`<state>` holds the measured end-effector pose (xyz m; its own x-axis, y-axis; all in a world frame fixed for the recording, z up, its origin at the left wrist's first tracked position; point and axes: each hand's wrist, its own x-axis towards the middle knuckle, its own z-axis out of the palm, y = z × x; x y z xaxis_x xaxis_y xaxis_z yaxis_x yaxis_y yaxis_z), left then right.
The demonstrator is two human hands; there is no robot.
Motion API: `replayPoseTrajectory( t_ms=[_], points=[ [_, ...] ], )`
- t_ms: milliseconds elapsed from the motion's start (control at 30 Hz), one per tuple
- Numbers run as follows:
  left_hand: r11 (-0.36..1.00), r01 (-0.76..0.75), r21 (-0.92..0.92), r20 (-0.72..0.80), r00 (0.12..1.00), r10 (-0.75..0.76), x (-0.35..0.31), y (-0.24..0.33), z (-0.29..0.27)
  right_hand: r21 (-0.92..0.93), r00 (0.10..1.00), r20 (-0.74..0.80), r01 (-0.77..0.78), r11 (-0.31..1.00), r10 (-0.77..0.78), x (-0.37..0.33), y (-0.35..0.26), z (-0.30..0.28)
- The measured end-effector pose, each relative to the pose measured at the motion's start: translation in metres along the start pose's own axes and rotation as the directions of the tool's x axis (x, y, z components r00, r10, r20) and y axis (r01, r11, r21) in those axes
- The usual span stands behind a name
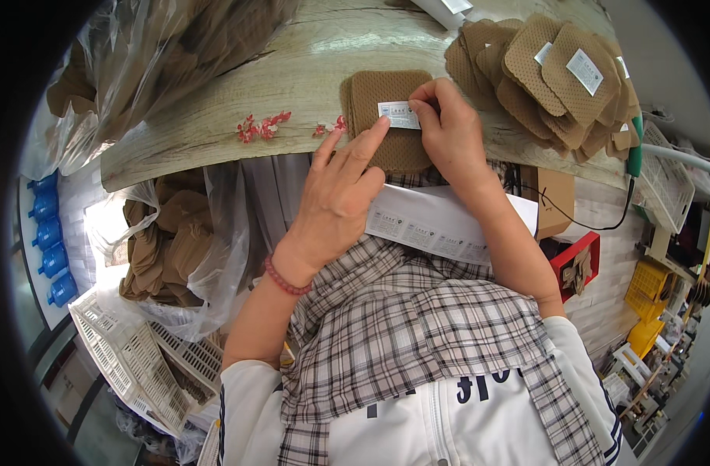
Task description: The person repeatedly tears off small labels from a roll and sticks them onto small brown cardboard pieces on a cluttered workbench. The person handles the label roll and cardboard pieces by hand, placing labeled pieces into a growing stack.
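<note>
Left hand (pixel 338 194) loosely splayed, right hand (pixel 454 132) in a pinch on white label (pixel 399 118) over brown pads (pixel 394 87)

You have one left hand (pixel 338 194), one right hand (pixel 454 133), one small white paper label (pixel 395 118) at your fingertips, one neat stack of brown mesh pads (pixel 397 82), one pink bead bracelet (pixel 282 279) and five blue plastic water jugs (pixel 44 206).
</note>
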<state>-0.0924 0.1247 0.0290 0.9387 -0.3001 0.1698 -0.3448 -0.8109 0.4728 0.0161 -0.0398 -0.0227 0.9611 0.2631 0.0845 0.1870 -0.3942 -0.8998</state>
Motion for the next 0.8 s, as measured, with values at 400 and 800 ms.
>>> replayPoseTrajectory(
  t_ms=[400, 800],
  points=[
    [0.994, 0.02, 0.112, 0.07, 0.997, -0.028, 0.002, 0.006, 0.002, -0.231, 0.986, -0.047, 0.144, 0.962, -0.159, -0.006, 0.001, 0.004],
    [0.994, 0.013, 0.104, 0.073, 0.997, -0.021, 0.003, 0.005, 0.005, -0.175, 0.966, -0.26, -0.029, 0.984, -0.018, 0.009, 0.019, -0.002]
  ],
)
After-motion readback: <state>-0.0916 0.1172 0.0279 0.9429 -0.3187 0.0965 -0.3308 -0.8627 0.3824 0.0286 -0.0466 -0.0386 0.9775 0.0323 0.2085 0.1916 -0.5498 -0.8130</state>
